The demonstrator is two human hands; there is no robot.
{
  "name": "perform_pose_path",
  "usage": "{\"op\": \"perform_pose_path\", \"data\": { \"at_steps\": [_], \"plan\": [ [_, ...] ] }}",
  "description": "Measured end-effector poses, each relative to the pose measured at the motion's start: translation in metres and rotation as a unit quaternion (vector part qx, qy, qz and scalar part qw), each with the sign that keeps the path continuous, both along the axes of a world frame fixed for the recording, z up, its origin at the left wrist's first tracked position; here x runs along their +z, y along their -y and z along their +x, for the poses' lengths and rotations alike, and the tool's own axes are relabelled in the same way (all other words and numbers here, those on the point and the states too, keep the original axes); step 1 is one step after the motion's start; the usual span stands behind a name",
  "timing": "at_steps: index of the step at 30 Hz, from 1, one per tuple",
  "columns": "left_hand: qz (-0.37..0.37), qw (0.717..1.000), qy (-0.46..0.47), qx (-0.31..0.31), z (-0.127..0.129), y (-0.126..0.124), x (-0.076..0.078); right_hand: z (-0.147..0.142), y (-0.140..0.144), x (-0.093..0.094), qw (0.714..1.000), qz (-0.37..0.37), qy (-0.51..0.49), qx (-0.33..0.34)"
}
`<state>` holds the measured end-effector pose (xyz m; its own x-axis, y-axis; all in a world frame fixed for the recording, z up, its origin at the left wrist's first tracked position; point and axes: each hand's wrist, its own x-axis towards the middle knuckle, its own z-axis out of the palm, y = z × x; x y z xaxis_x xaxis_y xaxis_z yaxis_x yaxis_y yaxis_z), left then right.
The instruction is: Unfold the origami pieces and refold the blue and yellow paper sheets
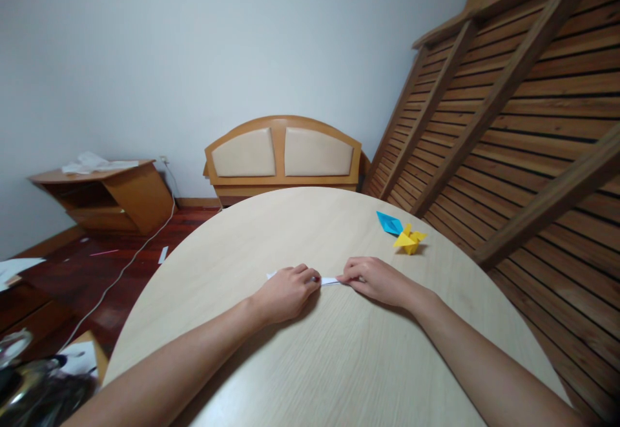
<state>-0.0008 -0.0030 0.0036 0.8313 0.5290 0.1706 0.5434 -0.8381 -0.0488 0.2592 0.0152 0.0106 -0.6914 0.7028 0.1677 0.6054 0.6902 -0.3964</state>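
A narrow folded strip of white paper (330, 281) lies low over the round table, stretched between my two hands. My left hand (290, 290) is closed on its left part and covers much of it; a white tip shows past the knuckles. At the other end, my right hand (375, 280) pinches the paper between thumb and fingers. Beyond the right hand stands a yellow origami figure (409, 240), and a blue folded paper boat (389, 223) lies just behind it, close to or touching it.
The round, pale wooden table (271, 233) fills the middle. Behind it stands a headboard (283, 149) with cream panels. A slatted wooden frame (523, 110) leans along the right. At left are a low cabinet (130, 201) and a white cable (140, 252) on the dark floor.
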Motion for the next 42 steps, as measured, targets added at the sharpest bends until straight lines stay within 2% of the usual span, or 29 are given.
{"op": "perform_pose_path", "data": {
  "at_steps": [4, 12, 16, 20, 23, 26, 30, 33, 42],
  "plan": [
    [0.005, 1.0, 0.001, -0.003, 0.0, -0.001, -0.002, 0.008, -0.003, 0.003, 1.0, -0.002, 0.016, 0.003],
    [0.02, 1.0, -0.001, -0.006, 0.0, -0.002, -0.006, 0.014, 0.001, 0.013, 0.995, 0.041, 0.088, -0.022],
    [0.018, 1.0, -0.003, 0.002, 0.0, -0.002, -0.006, -0.008, 0.015, 0.014, 0.99, 0.089, 0.107, -0.024],
    [0.005, 1.0, -0.004, 0.011, 0.001, -0.001, -0.003, -0.043, 0.032, -0.001, 0.986, 0.109, 0.116, -0.059],
    [-0.022, 0.999, 0.011, 0.022, 0.003, 0.003, -0.001, -0.058, 0.04, -0.016, 0.984, 0.09, 0.114, -0.1],
    [-0.065, 0.997, 0.029, 0.031, 0.005, 0.008, -0.003, -0.057, 0.04, -0.025, 0.987, 0.034, 0.114, -0.111],
    [-0.133, 0.989, 0.0, 0.064, 0.005, 0.008, -0.013, -0.048, 0.035, -0.024, 0.989, -0.023, 0.115, -0.093],
    [-0.153, 0.986, -0.009, 0.07, 0.004, 0.005, -0.018, -0.046, 0.032, -0.021, 0.988, -0.051, 0.116, -0.088],
    [-0.173, 0.981, -0.02, 0.081, 0.005, 0.006, -0.013, -0.034, 0.028, -0.017, 0.979, -0.086, 0.144, -0.113]
  ]
}}
